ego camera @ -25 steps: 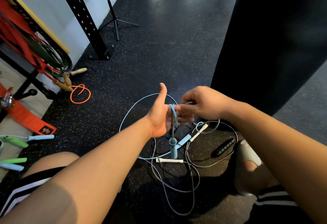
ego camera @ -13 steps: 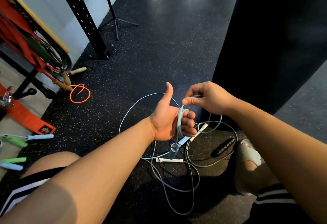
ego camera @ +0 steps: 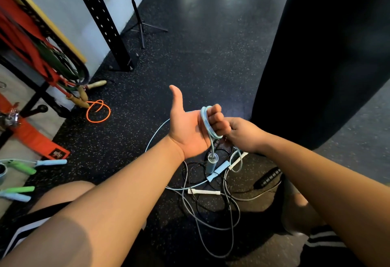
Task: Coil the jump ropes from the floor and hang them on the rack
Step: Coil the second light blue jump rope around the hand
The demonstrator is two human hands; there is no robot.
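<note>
A light blue jump rope [ego camera: 205, 122] is looped around the curled fingers of my left hand [ego camera: 191, 127], whose thumb sticks up. One blue handle [ego camera: 211, 164] of the rope dangles just below that hand. My right hand [ego camera: 242, 134] sits right beside and a little below the left fingers, pinching the same rope. Its loose length curves down onto the floor. Under both hands lies a tangle of grey and black ropes [ego camera: 213, 207] with white handles [ego camera: 203, 191] and a black handle [ego camera: 267, 178]. The rack [ego camera: 42, 40] with red and green bands stands at the far left.
An orange rope [ego camera: 98, 111] with wooden handles lies near the rack's foot. Blue and green handles [ego camera: 27, 166] lie at the left edge. A black perforated post [ego camera: 101, 19], a tripod [ego camera: 139, 24] and a large black punching bag [ego camera: 329, 55] stand around. My knees frame the pile.
My right hand has swung from above the left fingers down to their lower right, laying another turn of blue rope around my left hand, which rose slightly.
</note>
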